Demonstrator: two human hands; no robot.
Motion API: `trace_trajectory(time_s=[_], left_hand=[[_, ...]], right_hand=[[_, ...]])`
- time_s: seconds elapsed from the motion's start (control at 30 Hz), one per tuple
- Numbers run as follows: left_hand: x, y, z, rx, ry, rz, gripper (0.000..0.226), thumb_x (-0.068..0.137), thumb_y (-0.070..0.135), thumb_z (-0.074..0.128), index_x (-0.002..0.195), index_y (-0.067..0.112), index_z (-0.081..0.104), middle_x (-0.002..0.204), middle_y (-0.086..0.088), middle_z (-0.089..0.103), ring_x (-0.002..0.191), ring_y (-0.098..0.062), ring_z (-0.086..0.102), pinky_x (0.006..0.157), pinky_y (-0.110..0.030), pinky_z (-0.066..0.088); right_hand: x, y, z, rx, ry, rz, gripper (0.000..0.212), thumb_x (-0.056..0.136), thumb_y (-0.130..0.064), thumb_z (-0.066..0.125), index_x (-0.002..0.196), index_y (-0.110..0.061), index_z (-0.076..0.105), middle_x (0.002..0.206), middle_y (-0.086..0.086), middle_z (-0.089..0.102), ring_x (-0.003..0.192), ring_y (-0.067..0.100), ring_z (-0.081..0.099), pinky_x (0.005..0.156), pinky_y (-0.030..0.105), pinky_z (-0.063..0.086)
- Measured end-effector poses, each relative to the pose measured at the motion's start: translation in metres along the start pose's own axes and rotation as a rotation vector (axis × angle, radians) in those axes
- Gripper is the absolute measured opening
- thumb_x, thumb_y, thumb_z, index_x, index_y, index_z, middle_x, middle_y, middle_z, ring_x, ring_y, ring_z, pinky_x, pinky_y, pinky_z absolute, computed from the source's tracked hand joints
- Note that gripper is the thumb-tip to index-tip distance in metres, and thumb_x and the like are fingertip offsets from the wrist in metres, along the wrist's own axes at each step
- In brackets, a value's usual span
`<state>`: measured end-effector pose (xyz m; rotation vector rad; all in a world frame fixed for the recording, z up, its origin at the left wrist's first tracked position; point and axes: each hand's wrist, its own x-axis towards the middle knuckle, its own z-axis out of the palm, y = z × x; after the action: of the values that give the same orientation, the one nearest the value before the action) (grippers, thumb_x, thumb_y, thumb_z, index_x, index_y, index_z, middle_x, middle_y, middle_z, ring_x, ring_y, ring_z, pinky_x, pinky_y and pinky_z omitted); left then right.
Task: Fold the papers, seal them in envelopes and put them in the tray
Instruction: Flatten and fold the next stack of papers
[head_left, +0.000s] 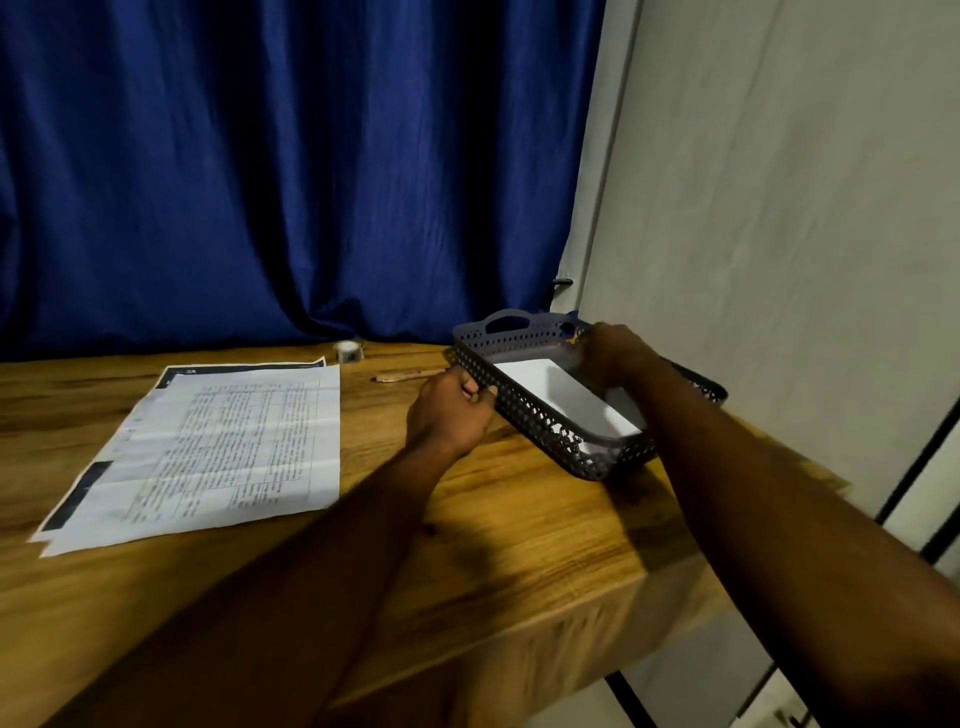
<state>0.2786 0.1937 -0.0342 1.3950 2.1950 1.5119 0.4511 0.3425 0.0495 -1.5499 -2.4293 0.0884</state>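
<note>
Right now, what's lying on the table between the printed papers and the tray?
In the head view, a pencil lies there toward the back, and the left hand grips the tray by its left rim. The rest is bare table.

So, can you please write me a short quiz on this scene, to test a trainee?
1. True or false: a white envelope already lies inside the tray.
2. What does the left hand grip? A) nothing B) the tray's rim C) the papers
3. On which side of the tray do the unfolded papers lie on the table?
Key: 1 true; 2 B; 3 on its left.
</note>
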Motion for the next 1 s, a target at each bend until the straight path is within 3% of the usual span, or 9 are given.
trace_trajectory(time_s=[0.13, 0.23, 0.3, 0.47, 0.6, 0.7, 0.77, 0.87, 1.0], left_hand=[[0.007, -0.005, -0.028, 0.095, -0.001, 0.100, 0.022, 0.089, 0.035, 0.072, 0.077, 0.033, 0.054, 0.088, 0.006, 0.068, 0.085, -0.020, 0.065, 0.074, -0.036, 0.055], [0.017, -0.016, -0.056, 0.151, 0.036, 0.081, 0.019, 0.085, 0.039, 0.070, 0.080, 0.026, 0.059, 0.081, 0.008, 0.067, 0.082, -0.020, 0.065, 0.076, -0.037, 0.057], [0.022, -0.028, -0.080, 0.167, 0.073, 0.040, 0.020, 0.079, 0.044, 0.067, 0.080, 0.026, 0.060, 0.079, 0.009, 0.068, 0.080, -0.020, 0.066, 0.078, -0.039, 0.058], [0.020, -0.063, -0.140, 0.250, 0.138, -0.042, 0.026, 0.080, 0.048, 0.070, 0.083, 0.024, 0.061, 0.086, 0.006, 0.070, 0.085, -0.024, 0.067, 0.080, -0.040, 0.059], [0.011, -0.094, -0.186, 0.468, 0.029, -0.127, 0.036, 0.084, 0.059, 0.072, 0.087, 0.025, 0.063, 0.104, 0.002, 0.068, 0.099, -0.026, 0.064, 0.090, -0.041, 0.055], [0.005, -0.120, -0.216, 0.634, -0.059, -0.169, 0.042, 0.086, 0.068, 0.068, 0.104, 0.030, 0.066, 0.130, -0.001, 0.063, 0.122, -0.028, 0.058, 0.104, -0.047, 0.049], [-0.001, -0.133, -0.234, 0.680, -0.102, -0.207, 0.050, 0.090, 0.069, 0.064, 0.123, 0.032, 0.064, 0.142, -0.003, 0.058, 0.130, -0.029, 0.054, 0.109, -0.049, 0.045], [-0.007, -0.143, -0.249, 0.673, -0.110, -0.197, 0.052, 0.092, 0.069, 0.062, 0.128, 0.032, 0.062, 0.146, -0.002, 0.056, 0.135, -0.029, 0.050, 0.113, -0.051, 0.040], [-0.010, -0.146, -0.262, 0.638, -0.107, -0.165, 0.047, 0.092, 0.065, 0.065, 0.126, 0.032, 0.066, 0.145, 0.000, 0.059, 0.136, -0.027, 0.049, 0.114, -0.050, 0.041]], right_hand=[[-0.010, -0.044, -0.019, 0.104, 0.084, -0.174, 0.024, 0.091, -0.023, 0.073, 0.114, -0.017, 0.070, 0.116, 0.009, 0.072, 0.098, 0.023, 0.066, 0.091, 0.039, 0.060], [-0.023, -0.081, -0.021, 0.212, 0.094, -0.306, 0.011, 0.083, -0.026, 0.069, 0.093, -0.028, 0.068, 0.106, 0.004, 0.076, 0.098, 0.025, 0.072, 0.089, 0.045, 0.063], [-0.029, -0.107, -0.014, 0.261, 0.090, -0.383, 0.016, 0.079, -0.034, 0.062, 0.091, -0.027, 0.071, 0.095, -0.004, 0.076, 0.092, 0.020, 0.072, 0.087, 0.044, 0.062], [-0.052, -0.172, 0.018, 0.280, 0.013, -0.507, 0.016, 0.081, -0.026, 0.064, 0.094, -0.025, 0.074, 0.092, -0.006, 0.075, 0.089, 0.018, 0.070, 0.088, 0.041, 0.061], [-0.066, -0.219, 0.051, 0.311, 0.011, -0.557, 0.016, 0.079, -0.029, 0.064, 0.092, -0.026, 0.072, 0.090, -0.005, 0.075, 0.086, 0.019, 0.070, 0.083, 0.037, 0.061], [-0.075, -0.252, 0.076, 0.339, -0.021, -0.568, 0.019, 0.085, -0.038, 0.071, 0.103, -0.030, 0.072, 0.105, -0.006, 0.072, 0.093, 0.017, 0.067, 0.083, 0.035, 0.060], [-0.076, -0.274, 0.091, 0.301, -0.089, -0.549, 0.036, 0.086, -0.051, 0.072, 0.116, -0.031, 0.071, 0.127, -0.002, 0.068, 0.109, 0.021, 0.065, 0.093, 0.039, 0.058], [-0.072, -0.297, 0.110, 0.114, -0.169, -0.522, 0.064, 0.095, -0.067, 0.058, 0.145, -0.027, 0.059, 0.158, 0.005, 0.049, 0.141, 0.032, 0.049, 0.116, 0.052, 0.042], [-0.068, -0.312, 0.127, 0.101, -0.184, -0.458, 0.067, 0.101, -0.070, 0.045, 0.154, -0.029, 0.048, 0.168, 0.005, 0.037, 0.154, 0.033, 0.032, 0.124, 0.061, 0.021]])
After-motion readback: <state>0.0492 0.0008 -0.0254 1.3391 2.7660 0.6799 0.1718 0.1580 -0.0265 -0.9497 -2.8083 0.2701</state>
